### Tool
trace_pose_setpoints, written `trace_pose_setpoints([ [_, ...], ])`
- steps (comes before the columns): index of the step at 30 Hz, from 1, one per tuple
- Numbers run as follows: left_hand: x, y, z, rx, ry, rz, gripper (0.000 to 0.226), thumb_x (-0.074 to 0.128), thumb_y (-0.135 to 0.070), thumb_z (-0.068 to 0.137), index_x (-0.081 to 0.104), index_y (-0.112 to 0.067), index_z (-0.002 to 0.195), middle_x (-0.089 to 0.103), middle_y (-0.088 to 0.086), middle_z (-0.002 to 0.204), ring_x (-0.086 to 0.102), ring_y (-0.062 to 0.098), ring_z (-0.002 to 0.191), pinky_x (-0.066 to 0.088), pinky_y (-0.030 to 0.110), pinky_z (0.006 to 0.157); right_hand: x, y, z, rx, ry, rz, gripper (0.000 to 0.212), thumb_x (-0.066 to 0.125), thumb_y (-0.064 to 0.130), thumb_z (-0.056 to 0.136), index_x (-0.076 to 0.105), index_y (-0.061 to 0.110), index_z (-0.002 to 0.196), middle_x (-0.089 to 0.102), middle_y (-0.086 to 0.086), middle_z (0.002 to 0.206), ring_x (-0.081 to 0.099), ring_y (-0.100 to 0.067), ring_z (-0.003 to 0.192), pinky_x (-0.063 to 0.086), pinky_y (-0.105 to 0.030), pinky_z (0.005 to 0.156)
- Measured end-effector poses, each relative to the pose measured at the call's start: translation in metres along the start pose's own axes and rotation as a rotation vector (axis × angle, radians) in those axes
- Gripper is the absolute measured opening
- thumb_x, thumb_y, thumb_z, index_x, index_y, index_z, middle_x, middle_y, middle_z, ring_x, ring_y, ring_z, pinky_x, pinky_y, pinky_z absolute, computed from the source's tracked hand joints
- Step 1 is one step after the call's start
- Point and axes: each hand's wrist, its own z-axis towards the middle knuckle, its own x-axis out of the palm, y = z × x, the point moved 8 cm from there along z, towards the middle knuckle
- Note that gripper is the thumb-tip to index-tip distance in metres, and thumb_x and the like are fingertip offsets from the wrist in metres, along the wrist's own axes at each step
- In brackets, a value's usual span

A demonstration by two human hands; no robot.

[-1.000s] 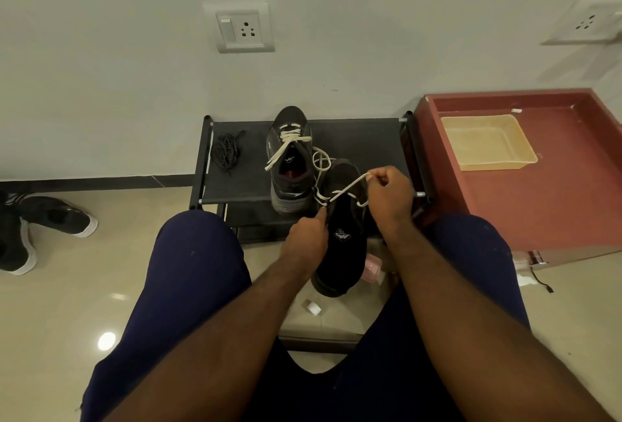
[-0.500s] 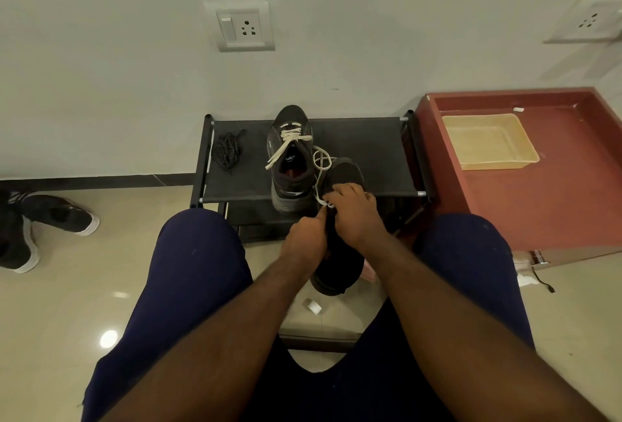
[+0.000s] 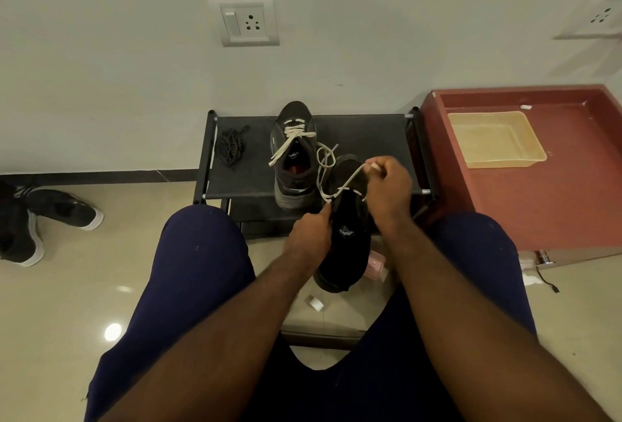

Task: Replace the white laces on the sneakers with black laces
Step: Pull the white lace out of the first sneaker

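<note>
The person sits facing a pale wall, knees in dark blue trousers spread wide over a glossy beige floor (image 3: 67, 304). To their right stands a low red cabinet (image 3: 555, 192) with a raised rim, and a shallow yellow tray (image 3: 494, 139) lies on its top. Straight ahead, against the wall, is a black shoe rack (image 3: 249, 179). A spare pair of dark shoes (image 3: 64, 208) with white soles lies on the floor far off to the left.

One sneaker (image 3: 292, 159) stands on the rack, toe to the wall, its white lacing loosened and the ends trailing. The held sneaker (image 3: 343, 253) hangs between the knees just in front of the rack, heel toward the person and toe pointing at the wall.

The left hand (image 3: 308, 236) is curled around the left side of that shoe by the eyelets, thumb up near the lace holes. The right hand (image 3: 390, 186) is above the toe end, its fingers closed in a pinch on the white lace (image 3: 346, 186). The lace runs taut from that pinch down and left to the eyelets beside the left thumb, while its slack loops toward the shoe on the rack.

A bundle of black laces (image 3: 230, 147) sits on the left end of the rack, well apart from both hands.
</note>
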Motion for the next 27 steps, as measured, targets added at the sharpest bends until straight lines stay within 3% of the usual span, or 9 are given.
trace_pose_setpoints([
  [3, 0.001, 0.001, 0.000, -0.009, 0.000, -0.018, 0.040, 0.039, -0.024, 0.103, 0.043, -0.022, 0.143, 0.065, 0.012, 0.106, 0.063, 0.027, 0.093, 0.054, 0.040, 0.081, -0.014, -0.011, 0.009, 0.181, 0.004, 0.204, 0.005, 0.064, 0.007, 0.091, 0.068, 0.007, 0.094, 0.065, 0.002, 0.082, 0.059, -0.009, 0.075, 0.052, -0.028, 0.073],
  [7, 0.002, 0.001, 0.001, -0.031, 0.016, -0.007, 0.039, 0.039, -0.024, 0.103, 0.042, -0.022, 0.142, 0.065, 0.012, 0.106, 0.064, 0.029, 0.094, 0.056, 0.046, 0.085, -0.006, -0.014, 0.002, 0.154, 0.120, 0.113, 0.005, 0.061, 0.008, 0.084, 0.066, 0.008, 0.083, 0.069, -0.009, 0.082, 0.063, -0.021, 0.077, 0.055, -0.041, 0.073],
  [10, 0.001, -0.001, -0.001, -0.019, 0.010, 0.014, 0.040, 0.039, -0.026, 0.102, 0.041, -0.022, 0.142, 0.066, 0.013, 0.107, 0.064, 0.031, 0.093, 0.056, 0.046, 0.083, 0.005, 0.004, -0.007, -0.129, 0.202, -0.293, 0.032, 0.064, 0.020, 0.084, 0.065, 0.020, 0.116, 0.065, -0.002, 0.119, 0.057, -0.021, 0.112, 0.046, -0.043, 0.098],
  [12, 0.001, -0.001, 0.000, -0.015, 0.005, 0.025, 0.040, 0.039, -0.027, 0.102, 0.041, -0.023, 0.142, 0.066, 0.013, 0.106, 0.064, 0.032, 0.093, 0.055, 0.047, 0.083, 0.025, 0.014, -0.017, -0.294, 0.344, -0.485, 0.052, 0.061, 0.019, 0.089, 0.052, 0.023, 0.141, 0.047, -0.001, 0.149, 0.038, -0.022, 0.139, 0.031, -0.047, 0.114],
  [14, 0.002, 0.000, -0.001, -0.019, 0.012, 0.036, 0.042, 0.040, -0.026, 0.102, 0.039, -0.024, 0.144, 0.066, 0.013, 0.105, 0.064, 0.031, 0.091, 0.056, 0.047, 0.081, 0.047, 0.015, -0.030, -0.378, 0.497, -0.586, 0.059, 0.055, 0.012, 0.093, 0.043, 0.025, 0.150, 0.039, 0.001, 0.157, 0.027, -0.020, 0.147, 0.022, -0.046, 0.118],
  [17, 0.002, 0.000, -0.001, -0.022, 0.024, 0.034, 0.045, 0.040, -0.023, 0.103, 0.035, -0.024, 0.147, 0.066, 0.013, 0.105, 0.065, 0.030, 0.090, 0.056, 0.045, 0.081, 0.063, 0.003, -0.039, -0.401, 0.582, -0.666, 0.052, 0.050, 0.008, 0.095, 0.050, 0.023, 0.144, 0.049, 0.002, 0.148, 0.034, -0.021, 0.140, 0.028, -0.040, 0.111],
  [24, 0.002, -0.002, -0.002, -0.021, 0.030, 0.041, 0.044, 0.037, -0.024, 0.104, 0.035, -0.024, 0.148, 0.066, 0.012, 0.105, 0.064, 0.028, 0.090, 0.056, 0.042, 0.080, 0.062, 0.004, -0.035, -0.432, 0.463, -0.633, 0.032, 0.052, 0.006, 0.093, 0.064, 0.016, 0.122, 0.061, -0.005, 0.123, 0.055, -0.027, 0.112, 0.047, -0.040, 0.091],
  [27, 0.002, -0.001, -0.001, -0.022, 0.013, 0.060, 0.045, 0.037, -0.024, 0.103, 0.035, -0.025, 0.148, 0.066, 0.013, 0.105, 0.064, 0.030, 0.090, 0.056, 0.046, 0.082, 0.057, 0.000, -0.029, -0.405, 0.417, -0.638, 0.029, 0.051, 0.005, 0.093, 0.064, 0.015, 0.116, 0.063, -0.005, 0.114, 0.055, -0.025, 0.106, 0.048, -0.039, 0.083],
])
